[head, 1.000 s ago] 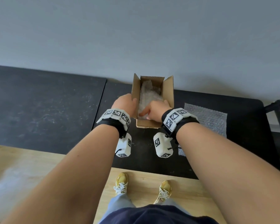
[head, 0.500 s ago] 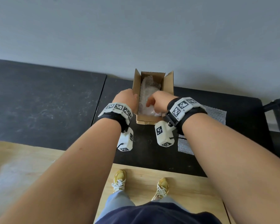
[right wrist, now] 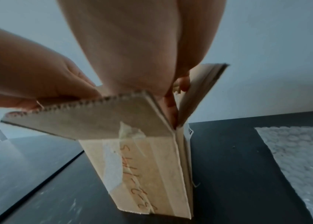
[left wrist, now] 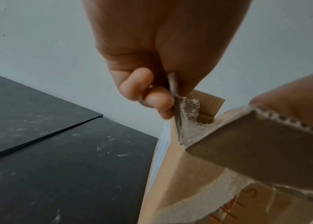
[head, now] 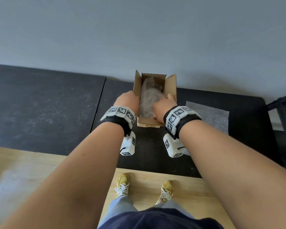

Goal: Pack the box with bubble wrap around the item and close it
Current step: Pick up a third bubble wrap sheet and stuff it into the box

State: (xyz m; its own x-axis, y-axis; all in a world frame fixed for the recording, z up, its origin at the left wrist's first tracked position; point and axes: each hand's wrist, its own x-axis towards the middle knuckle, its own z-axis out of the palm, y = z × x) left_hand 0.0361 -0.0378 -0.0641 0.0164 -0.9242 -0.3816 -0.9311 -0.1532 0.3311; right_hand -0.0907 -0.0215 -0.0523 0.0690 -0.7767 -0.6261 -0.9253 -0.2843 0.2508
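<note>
Corrugated brown cardboard box (head: 155, 123) stands open on the matte black bench (head: 248, 116), its flaps upright, crinkled clear bubble wrap (head: 149, 96) filling the inside. One left hand (left wrist: 151, 63) pinches the left flap, fingers (left wrist: 159, 100) curled outside it and thumb inside. One right hand (head: 163, 106) reaches into the box, fingers down in the wrap by the right flap; their grip cannot be told. One flat bubble sheet (head: 210, 116) lies right of the box.

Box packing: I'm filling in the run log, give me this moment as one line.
stage: packing | box: open, flaps up | bubble wrap: inside | left hand: grips left flap | right hand: fingers inside box | spare sheet: on table
</note>
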